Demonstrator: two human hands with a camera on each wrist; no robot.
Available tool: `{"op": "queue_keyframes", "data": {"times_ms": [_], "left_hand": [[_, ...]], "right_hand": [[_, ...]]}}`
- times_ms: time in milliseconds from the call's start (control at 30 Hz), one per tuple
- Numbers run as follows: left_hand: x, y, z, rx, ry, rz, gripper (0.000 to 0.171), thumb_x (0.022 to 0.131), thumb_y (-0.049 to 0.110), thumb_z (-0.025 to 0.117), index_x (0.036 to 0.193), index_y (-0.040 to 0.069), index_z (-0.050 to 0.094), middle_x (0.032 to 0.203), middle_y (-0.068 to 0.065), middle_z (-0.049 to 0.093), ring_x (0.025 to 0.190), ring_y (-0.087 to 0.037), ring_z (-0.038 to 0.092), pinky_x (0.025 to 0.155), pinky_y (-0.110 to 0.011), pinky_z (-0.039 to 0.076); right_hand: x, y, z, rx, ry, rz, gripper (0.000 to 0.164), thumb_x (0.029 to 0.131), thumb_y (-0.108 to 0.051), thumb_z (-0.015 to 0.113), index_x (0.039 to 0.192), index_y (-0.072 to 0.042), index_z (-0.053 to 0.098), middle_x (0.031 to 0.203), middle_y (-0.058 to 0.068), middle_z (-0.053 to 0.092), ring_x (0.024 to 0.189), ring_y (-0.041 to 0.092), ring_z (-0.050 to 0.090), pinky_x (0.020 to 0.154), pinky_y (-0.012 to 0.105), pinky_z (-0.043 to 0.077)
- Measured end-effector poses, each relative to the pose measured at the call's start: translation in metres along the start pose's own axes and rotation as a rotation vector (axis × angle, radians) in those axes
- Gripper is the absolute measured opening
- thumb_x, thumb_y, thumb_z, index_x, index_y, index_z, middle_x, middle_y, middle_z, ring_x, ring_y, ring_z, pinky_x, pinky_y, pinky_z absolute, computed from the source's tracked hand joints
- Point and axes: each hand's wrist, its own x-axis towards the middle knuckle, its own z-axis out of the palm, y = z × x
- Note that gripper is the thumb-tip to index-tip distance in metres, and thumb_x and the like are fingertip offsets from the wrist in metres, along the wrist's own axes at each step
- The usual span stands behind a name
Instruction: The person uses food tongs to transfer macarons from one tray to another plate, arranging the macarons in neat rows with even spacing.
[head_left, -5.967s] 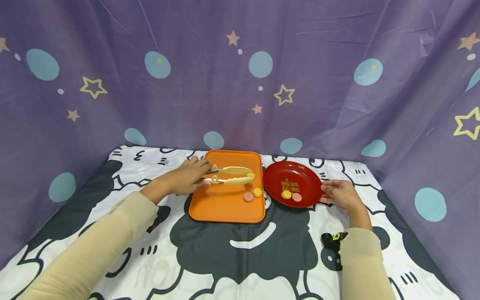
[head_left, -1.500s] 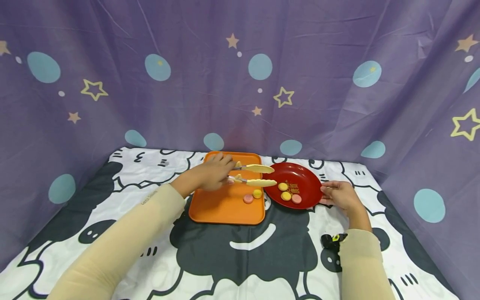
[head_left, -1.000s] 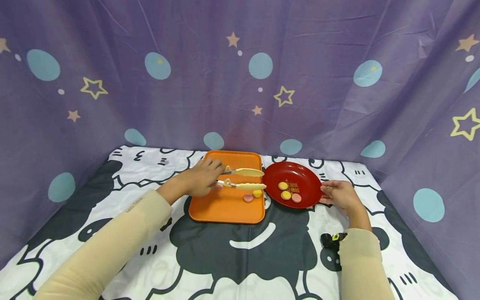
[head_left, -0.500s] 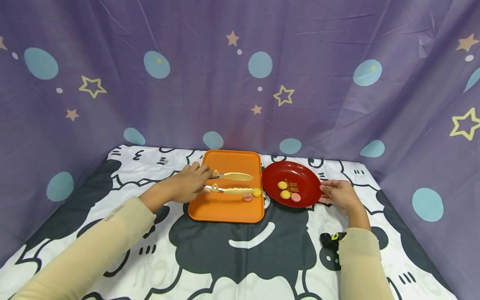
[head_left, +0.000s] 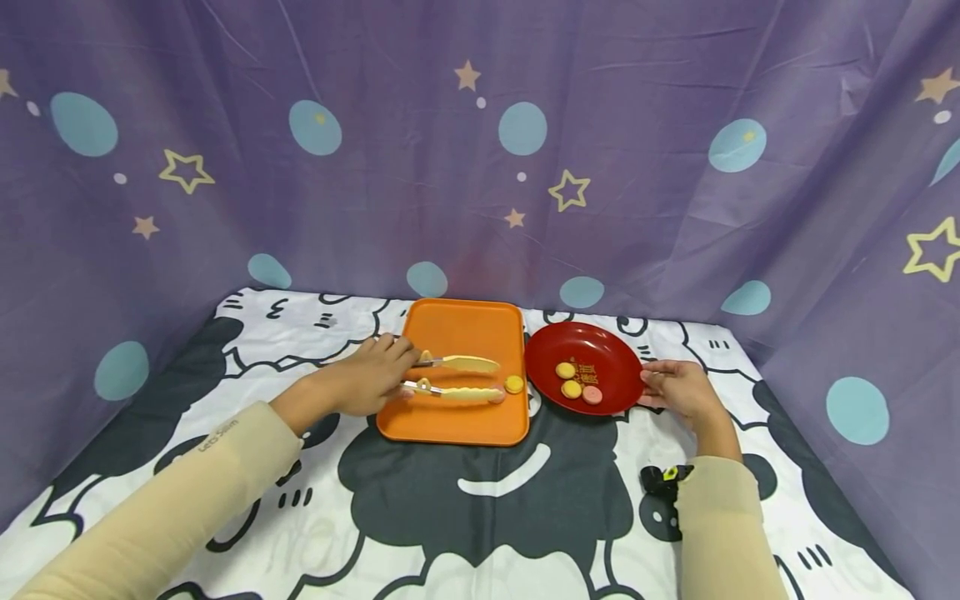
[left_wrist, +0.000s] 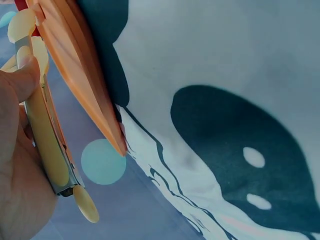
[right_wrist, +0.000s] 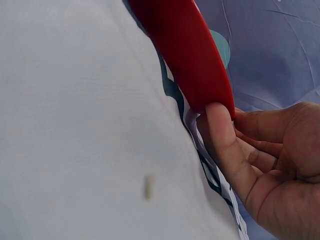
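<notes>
My left hand grips a pair of yellow-tipped tongs over the orange tray. The tongs' arms are spread apart, and the tip of the nearer one overlaps a pink macaron-like disc; whether they touch I cannot tell. Just right of it on the tray lies a yellow disc. My right hand pinches the right rim of a red plate. Two yellow discs and a pink one lie on that plate. In the left wrist view the tongs' handle lies in my palm.
The tray and plate sit side by side near the back of the table, on a black-and-white cartoon cloth. A purple curtain hangs behind and at both sides. A small black object is by my right sleeve.
A yellow disc has gone from the tongs on the tray to the red plate. Since then my left hand has drawn the spread tongs back left, down to the pink disc. My right hand stays put.
</notes>
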Motion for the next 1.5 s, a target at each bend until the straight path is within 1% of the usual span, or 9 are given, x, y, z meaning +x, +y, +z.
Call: {"op": "queue_keyframes", "data": {"times_ms": [200,333,533,667,900,1200,1333,1500], "left_hand": [[-0.0017,0.0022,0.0014,0.016,-0.01,-0.001,0.05,0.104,0.035,0.059,0.142,0.005,0.048,0.127,-0.007,0.047,0.108,-0.027,0.041,0.093,-0.046,0.037],[-0.0014,0.0025,0.0031,0.032,-0.012,0.006,0.049,0.103,0.034,0.061,0.142,0.006,0.049,0.127,-0.006,0.046,0.108,-0.026,0.041,0.091,-0.044,0.037],[-0.0013,0.0028,0.0051,0.021,0.0,0.009,0.048,0.103,0.032,0.062,0.142,0.007,0.05,0.125,-0.005,0.047,0.107,-0.025,0.041,0.089,-0.042,0.036],[-0.001,0.0033,0.0044,0.022,0.004,0.02,0.047,0.103,0.031,0.061,0.142,0.007,0.05,0.126,-0.005,0.047,0.107,-0.025,0.041,0.089,-0.041,0.036],[0.0003,0.0024,0.0046,0.013,0.011,0.033,0.045,0.103,0.03,0.062,0.14,0.007,0.051,0.121,-0.003,0.047,0.1,-0.022,0.04,0.084,-0.038,0.034],[0.0004,0.0038,0.0028,0.004,-0.008,0.03,0.045,0.103,0.03,0.061,0.141,0.008,0.051,0.121,-0.003,0.047,0.101,-0.022,0.04,0.084,-0.037,0.034],[0.0004,0.0044,0.0026,-0.006,0.0,0.038,0.043,0.103,0.03,0.061,0.139,0.008,0.052,0.12,-0.003,0.047,0.1,-0.022,0.04,0.084,-0.038,0.034],[0.0012,0.0021,0.0034,0.006,0.014,0.043,0.043,0.104,0.03,0.061,0.14,0.008,0.052,0.122,-0.003,0.048,0.103,-0.022,0.041,0.086,-0.039,0.036]], "right_hand": [[-0.0002,-0.0003,0.0004,-0.005,0.0,-0.005,0.038,0.105,-0.002,0.052,0.137,0.017,0.047,0.104,0.01,0.067,0.078,0.016,0.072,0.075,0.033,0.06],[-0.0001,0.0001,0.0003,-0.005,0.0,-0.003,0.038,0.105,-0.002,0.052,0.138,0.017,0.046,0.104,0.01,0.067,0.078,0.015,0.071,0.076,0.033,0.06],[0.0003,-0.0002,0.0008,-0.003,-0.001,0.006,0.039,0.105,-0.003,0.052,0.139,0.016,0.046,0.11,0.014,0.066,0.078,0.015,0.072,0.076,0.033,0.06],[0.0001,-0.0006,0.0004,-0.007,0.002,0.01,0.04,0.105,-0.003,0.053,0.14,0.016,0.046,0.11,0.014,0.066,0.078,0.016,0.072,0.076,0.034,0.06],[0.0001,0.0,-0.0002,-0.009,0.002,0.006,0.038,0.105,-0.002,0.052,0.139,0.016,0.046,0.106,0.011,0.066,0.079,0.016,0.071,0.076,0.034,0.06],[0.0003,0.0008,0.0007,-0.004,0.001,0.001,0.038,0.105,-0.002,0.051,0.138,0.016,0.046,0.104,0.01,0.066,0.079,0.015,0.071,0.076,0.034,0.06],[0.0005,0.0008,0.001,-0.005,0.003,-0.003,0.038,0.105,-0.002,0.051,0.138,0.016,0.047,0.104,0.009,0.066,0.078,0.015,0.071,0.076,0.034,0.06],[0.0008,0.0009,0.0009,-0.003,0.006,-0.003,0.037,0.105,-0.001,0.051,0.138,0.017,0.047,0.102,0.009,0.067,0.077,0.015,0.071,0.075,0.034,0.06]]}}
